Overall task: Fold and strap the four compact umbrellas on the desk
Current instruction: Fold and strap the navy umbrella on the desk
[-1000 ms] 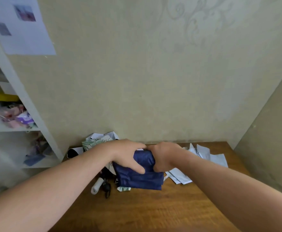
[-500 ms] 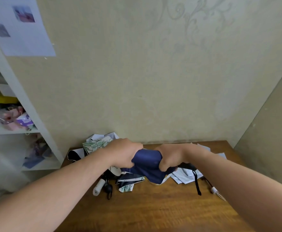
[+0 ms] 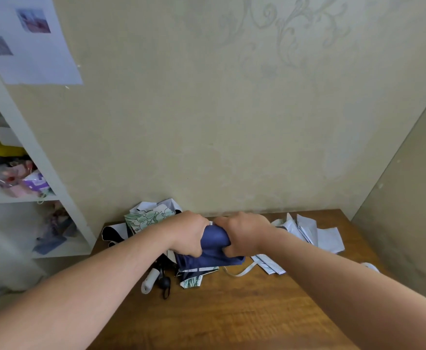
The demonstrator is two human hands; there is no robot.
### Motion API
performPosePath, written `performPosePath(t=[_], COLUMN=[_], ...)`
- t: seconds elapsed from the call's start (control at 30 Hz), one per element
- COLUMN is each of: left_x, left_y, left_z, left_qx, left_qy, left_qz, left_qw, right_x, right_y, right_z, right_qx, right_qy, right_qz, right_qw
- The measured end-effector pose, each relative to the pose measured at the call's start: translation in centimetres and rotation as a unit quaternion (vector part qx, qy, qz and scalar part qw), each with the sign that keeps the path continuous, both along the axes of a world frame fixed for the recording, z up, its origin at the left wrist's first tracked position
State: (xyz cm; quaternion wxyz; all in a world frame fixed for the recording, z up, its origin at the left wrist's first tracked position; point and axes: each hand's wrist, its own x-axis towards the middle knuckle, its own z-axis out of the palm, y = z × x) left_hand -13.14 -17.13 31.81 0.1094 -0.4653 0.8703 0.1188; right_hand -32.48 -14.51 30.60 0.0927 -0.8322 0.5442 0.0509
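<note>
Left hand and right hand side by side, fingers curled tight round bunched navy umbrella, held just above wooden desk, near its back edge.

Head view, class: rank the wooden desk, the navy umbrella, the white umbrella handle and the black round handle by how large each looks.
1. wooden desk
2. navy umbrella, partly hidden by both hands
3. white umbrella handle
4. black round handle

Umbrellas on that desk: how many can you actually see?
3 clearly: the navy umbrella gripped by both hands, a green floral umbrella behind the left hand, a white umbrella beyond the right hand. A fourth may be hidden beneath.
</note>
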Motion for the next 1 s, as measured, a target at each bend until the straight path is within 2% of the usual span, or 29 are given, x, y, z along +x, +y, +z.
performPosePath(t=[0.23,0.33,0.47,0.57,0.63,0.7,0.83,0.93,1.0], left_x=[1.3,1.5,1.5,1.5,1.5,1.4,1.3,1.9,2.4], left_y=[-0.2,-0.4,-0.2,-0.2,0.1,0.4,0.6,0.2,-0.1], left_z=[1.0,0.7,0.5,0.6,0.6,0.6,0.8,0.4,0.3], left_qx=[0.072,0.031,-0.065,-0.124,-0.124,-0.087,0.004,0.059,0.098], left_qy=[0.046,0.022,-0.009,-0.01,-0.005,0.0,0.016,0.058,0.085], left_qz=[0.018,0.002,-0.018,-0.042,-0.044,-0.031,0.013,0.059,0.084], left_qw=[0.996,0.999,0.998,0.991,0.991,0.996,1.0,0.995,0.988], right_x=[-1.5,-1.2,-1.0,-1.5,-1.7,-1.9,-1.7,-0.8,-0.4], right_y=[0.5,0.2,-0.9,-1.2,-1.1,-1.0,-0.9,-0.3,0.2], right_z=[0.9,1.4,2.0,2.3,2.6,3.0,3.3,3.1,2.5], right_qx=[-0.029,0.006,0.132,0.291,0.352,0.361,0.262,0.092,-0.027], right_qy=[0.02,0.018,-0.032,-0.118,-0.135,-0.124,-0.065,0.027,0.071], right_qz=[-0.025,-0.036,-0.068,-0.125,-0.148,-0.135,-0.061,-0.035,-0.036], right_qw=[0.999,0.999,0.988,0.941,0.914,0.914,0.961,0.995,0.996])
